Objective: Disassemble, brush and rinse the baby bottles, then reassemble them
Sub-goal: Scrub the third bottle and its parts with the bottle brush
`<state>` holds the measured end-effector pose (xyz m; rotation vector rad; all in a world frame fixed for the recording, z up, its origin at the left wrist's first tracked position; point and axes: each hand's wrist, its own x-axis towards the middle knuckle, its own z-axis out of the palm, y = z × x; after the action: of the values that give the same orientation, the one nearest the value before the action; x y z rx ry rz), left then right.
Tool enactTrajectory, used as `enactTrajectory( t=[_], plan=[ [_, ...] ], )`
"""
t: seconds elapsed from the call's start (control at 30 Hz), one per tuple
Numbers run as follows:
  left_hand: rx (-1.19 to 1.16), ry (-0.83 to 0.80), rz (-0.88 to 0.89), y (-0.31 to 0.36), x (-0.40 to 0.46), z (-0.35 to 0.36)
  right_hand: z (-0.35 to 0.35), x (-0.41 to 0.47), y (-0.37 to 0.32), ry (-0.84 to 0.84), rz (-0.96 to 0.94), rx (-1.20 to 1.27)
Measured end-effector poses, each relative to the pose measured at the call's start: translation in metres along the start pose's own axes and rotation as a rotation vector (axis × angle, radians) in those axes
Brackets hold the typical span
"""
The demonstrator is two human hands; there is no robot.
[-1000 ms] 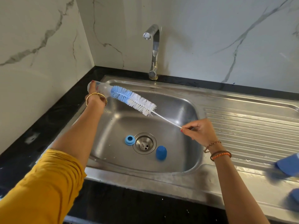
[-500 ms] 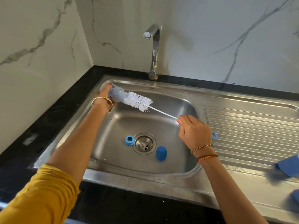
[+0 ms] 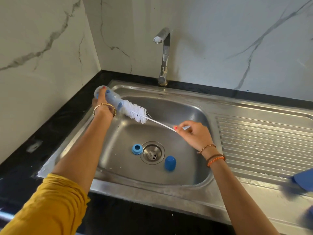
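My left hand [image 3: 102, 103] grips a clear baby bottle [image 3: 112, 100], held on its side over the sink's left rim, mouth pointing right. A bottle brush [image 3: 135, 112] with white bristles is partly inside it; its blue tip shows through the plastic. My right hand [image 3: 193, 134] pinches the brush's thin wire handle over the basin. On the sink floor lie a blue screw ring [image 3: 136, 149] left of the drain and a blue cap [image 3: 170, 163] right of it.
The steel sink [image 3: 186, 99] has a drain [image 3: 152, 152] in the middle and a ribbed drainboard [image 3: 262, 141] on the right. A tap [image 3: 163, 56], running no water, stands at the back. Blurred blue items [image 3: 303, 180] sit at the right edge. Black counter surrounds it.
The brush went deeper into the bottle, then slid partly out. My left hand and bottle shifted slightly left, and my right hand drew back to the right.
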<state>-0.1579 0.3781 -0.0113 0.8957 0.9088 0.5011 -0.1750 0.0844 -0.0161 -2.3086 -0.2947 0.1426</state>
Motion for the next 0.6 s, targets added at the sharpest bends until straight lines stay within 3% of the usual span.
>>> enactTrajectory(
  t=[0.07, 0.23, 0.3, 0.37, 0.43, 0.53, 0.6],
  plan=[
    [0.037, 0.059, 0.029, 0.001, 0.0, -0.001, -0.003, -0.002, 0.009, 0.136, -0.082, -0.261],
    [0.043, 0.081, 0.014, -0.002, -0.002, 0.002, -0.001, -0.011, 0.026, 0.305, -0.302, -0.538],
    [0.019, 0.01, 0.009, -0.006, -0.002, 0.003, -0.001, -0.014, 0.027, 0.542, -0.476, -0.612],
    [-0.065, -0.08, 0.002, -0.009, -0.004, 0.005, 0.003, -0.018, 0.027, 0.661, -0.535, -0.568],
    [-0.238, -0.12, -0.081, -0.009, -0.006, 0.006, 0.009, -0.019, 0.026, 0.475, -0.288, -0.288],
    [-0.376, -0.2, -0.097, -0.009, -0.008, 0.009, 0.0, -0.019, 0.019, -0.254, 0.374, 0.454],
    [-0.366, -0.221, -0.062, -0.008, -0.01, 0.012, 0.0, -0.017, 0.026, -0.34, 0.41, 0.523]
  ],
)
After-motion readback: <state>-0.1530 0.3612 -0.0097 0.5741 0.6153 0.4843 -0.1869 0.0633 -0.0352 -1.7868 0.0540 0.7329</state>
